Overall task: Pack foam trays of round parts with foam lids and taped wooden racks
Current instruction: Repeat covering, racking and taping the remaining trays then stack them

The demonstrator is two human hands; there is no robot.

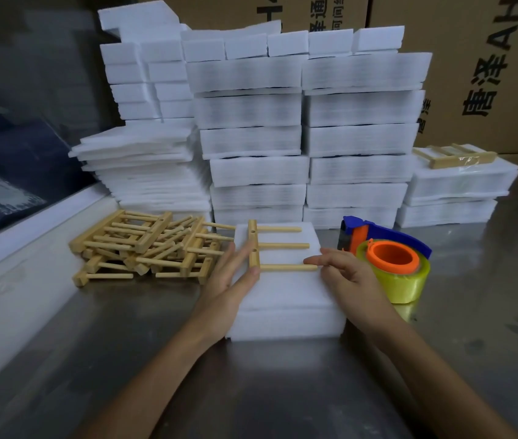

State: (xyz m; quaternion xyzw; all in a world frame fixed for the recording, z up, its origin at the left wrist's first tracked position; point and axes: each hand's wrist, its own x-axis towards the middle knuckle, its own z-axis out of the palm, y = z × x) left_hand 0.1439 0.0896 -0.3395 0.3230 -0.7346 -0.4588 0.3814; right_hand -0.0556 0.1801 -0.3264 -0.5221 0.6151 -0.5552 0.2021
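1. We saw a closed foam pack (286, 299) at the centre of the frame on a metal table (251, 391); its lid hid whatever lay inside.
2. A wooden rack (275, 250) lay flat on the lid, its bar to the left and three pegs pointing right.
3. Our left hand (235, 274) was spread, straight fingers pressing the rack's bar.
4. Our right hand (343, 270) had curled fingers, the tips pinching the end of the nearest peg.
5. A rack pile (143, 245) sat left of the pack.
6. A tape dispenser (391, 261) with yellow tape stood just right of it.
7. Foam stacks (305, 134) filled the upper centre; one at right carried a taped rack (460, 156).
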